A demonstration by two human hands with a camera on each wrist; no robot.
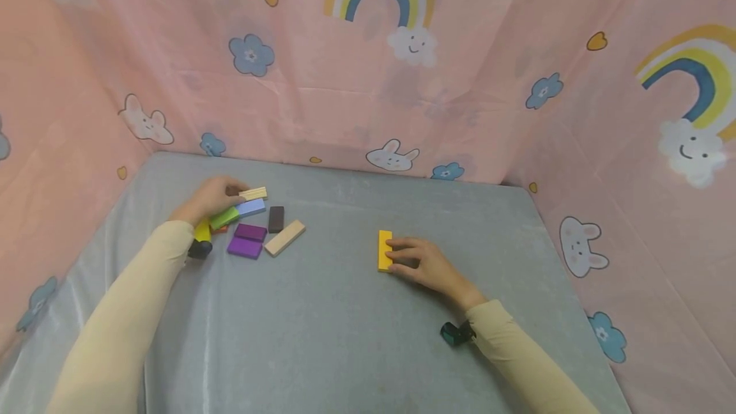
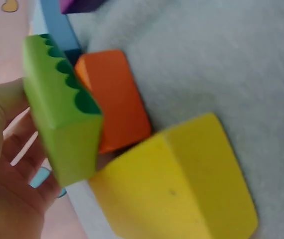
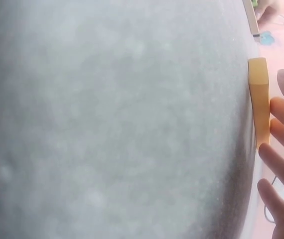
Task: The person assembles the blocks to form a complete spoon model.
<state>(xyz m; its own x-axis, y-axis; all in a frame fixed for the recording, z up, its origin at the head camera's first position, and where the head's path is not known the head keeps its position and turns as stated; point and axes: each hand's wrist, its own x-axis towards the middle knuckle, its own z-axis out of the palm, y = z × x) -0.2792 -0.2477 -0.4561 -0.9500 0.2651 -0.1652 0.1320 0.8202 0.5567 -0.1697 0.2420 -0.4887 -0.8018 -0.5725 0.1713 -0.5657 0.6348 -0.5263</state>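
At the far left of the table, my left hand point(image 1: 214, 197) pinches the near end of a pale striped wooden block point(image 1: 253, 193) between thumb and index finger. Just below it lie a green block point(image 1: 224, 218) and a blue block point(image 1: 251, 207). In the left wrist view, the green block point(image 2: 65, 109) covers part of the hand, with an orange block point(image 2: 114, 99) and a yellow block point(image 2: 177, 184) beside it. Right of centre, my right hand point(image 1: 425, 264) has its fingers loosely extended, fingertips against the right side of an amber-yellow block point(image 1: 384, 250) lying flat.
Two purple blocks point(image 1: 245, 246) lie side by side near the left group, with a dark brown block point(image 1: 276, 219) and a plain wooden block point(image 1: 285, 238) to their right. A grey cloth covers the table point(image 1: 322, 331); a pink printed curtain point(image 1: 287, 114) surrounds its back and sides.
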